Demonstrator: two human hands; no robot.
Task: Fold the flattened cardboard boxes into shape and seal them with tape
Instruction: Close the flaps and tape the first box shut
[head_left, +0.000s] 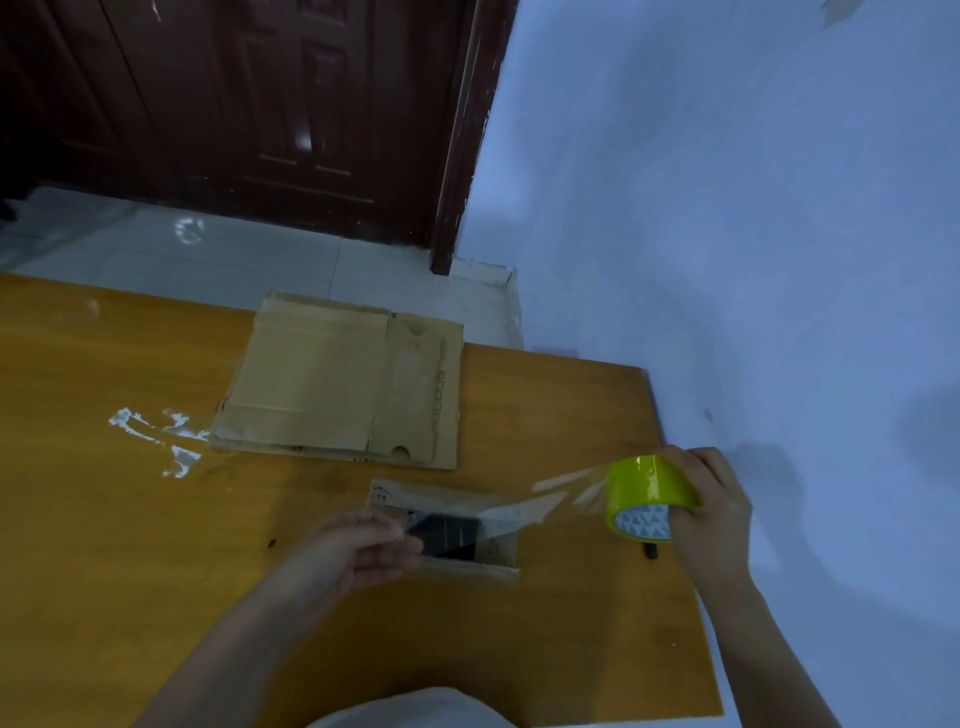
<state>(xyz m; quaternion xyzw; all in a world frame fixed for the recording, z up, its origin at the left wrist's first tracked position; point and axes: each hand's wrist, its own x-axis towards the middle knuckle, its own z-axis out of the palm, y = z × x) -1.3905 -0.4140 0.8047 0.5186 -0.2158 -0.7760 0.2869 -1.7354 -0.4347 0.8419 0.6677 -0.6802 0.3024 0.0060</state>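
Stretching a length of clear tape across a small folded box is the step in hand, by the look of it. At the far left of the bench lie crumpled scraps of clear tape, stuck or dropped on the wood. Next comes a stack of flattened cardboard boxes, lying well back from the person and not yet folded. Nearer, the left hand hovers over the left end of the small box, its fingers curled and apparently pinching the free end of the tape strip; motion blur makes the exact grip hard to read. The box sits on the bench between the two hands, with a dark patch showing on its top. The strip runs up and to the right, above the box, to the yellow-green tape roll, which the right hand grips with fingers wrapped round its outer face. A small dark object lies on the bench under the roll; what it is cannot be told.

To do this well, the strip should likely be kept taut and level, centred over the seam, and the left end pressed down first. Slack tape may wrinkle or cling to itself.
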